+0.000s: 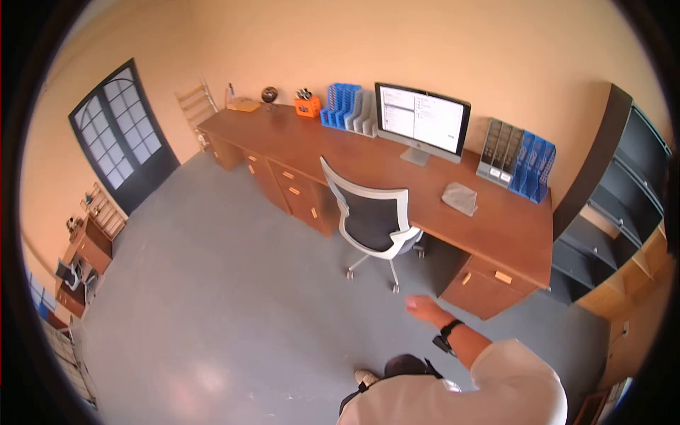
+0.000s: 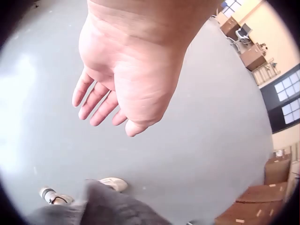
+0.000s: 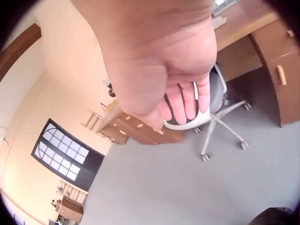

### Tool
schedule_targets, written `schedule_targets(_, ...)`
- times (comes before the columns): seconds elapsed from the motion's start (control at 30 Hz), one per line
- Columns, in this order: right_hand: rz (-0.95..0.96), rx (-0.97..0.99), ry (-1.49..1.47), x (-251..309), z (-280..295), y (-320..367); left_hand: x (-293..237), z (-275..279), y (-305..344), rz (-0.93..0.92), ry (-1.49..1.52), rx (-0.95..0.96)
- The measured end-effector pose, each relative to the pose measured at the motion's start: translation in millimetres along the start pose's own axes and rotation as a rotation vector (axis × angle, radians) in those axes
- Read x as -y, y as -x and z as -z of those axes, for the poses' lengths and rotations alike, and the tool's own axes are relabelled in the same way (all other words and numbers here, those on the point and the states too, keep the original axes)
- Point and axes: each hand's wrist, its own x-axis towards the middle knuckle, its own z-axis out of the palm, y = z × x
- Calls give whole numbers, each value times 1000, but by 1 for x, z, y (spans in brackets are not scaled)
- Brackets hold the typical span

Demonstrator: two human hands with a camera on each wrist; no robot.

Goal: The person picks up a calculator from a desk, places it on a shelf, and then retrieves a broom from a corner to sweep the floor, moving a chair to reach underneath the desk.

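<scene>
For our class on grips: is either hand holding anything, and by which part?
Nothing is held: the left hand and the right hand are empty.

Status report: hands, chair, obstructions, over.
Left hand and right hand open, empty. Chair at desk, untouched. No obstruction seen between right hand and chair.

Peach wall (image 1: 283, 42); shiny grey floor (image 1: 212, 283); dark paned double doors (image 1: 126, 138); black shelving (image 1: 595, 159).
</scene>
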Motion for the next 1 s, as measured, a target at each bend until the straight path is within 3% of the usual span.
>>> schedule_targets(0.03, 95, -79, 16, 1, -7, -29, -24, 9, -11, -14, -3, 5)
schedule_targets(0.17, 127, -191, 131, 89, 52, -132, -146, 39, -83, -121, -17, 4)
schedule_targets(0.3, 224, -557, 377, 142, 122, -239, -276, 53, -189, -263, -103, -19)
schedule_targets(0.37, 159, -681, 536, 145, 146, -289, -317, 47, -228, -335, -111, 3)
schedule_targets(0.43, -75, -485, 510, 144, 165, -328, -355, 53, -250, -407, -144, 28)
schedule_targets(0.5, -301, -236, 493, 140, 163, -363, -389, 51, -276, -276, -221, 183)
schedule_targets(0.57, -353, -222, 482, 129, 150, -398, -430, 33, -278, -427, -449, 278)
schedule_targets(0.63, -419, -182, 489, 124, 134, -409, -473, 18, -293, -412, -507, 280)
schedule_targets(0.7, -354, -295, 534, 121, 126, -404, -514, -1, -316, -325, -513, 305)
schedule_targets(0.73, -386, -306, 548, 118, 125, -399, -538, -10, -327, -534, -720, 374)
schedule_targets(0.77, -359, -360, 540, 118, 122, -395, -569, -31, -344, -345, -618, 336)
schedule_targets(0.8, -329, -408, 530, 120, 118, -393, -596, -62, -354, -438, -584, 364)
schedule_targets(0.83, -352, -409, 534, 124, 111, -388, -636, -80, -360, -976, -1156, 391)
schedule_targets(0.9, -394, -470, 518, 145, 99, -373, -705, -154, -308, -949, -1015, 328)
schedule_targets(0.93, -417, -490, 508, 153, 92, -369, -740, -182, -289, -1033, -1094, 430)
schedule_targets(0.97, -437, -505, 509, 158, 86, -362, -761, -209, -284, -1323, -1020, 456)
schedule_targets(1.0, -422, -549, 537, 160, 79, -356, -776, -233, -298, -1252, -834, 644)
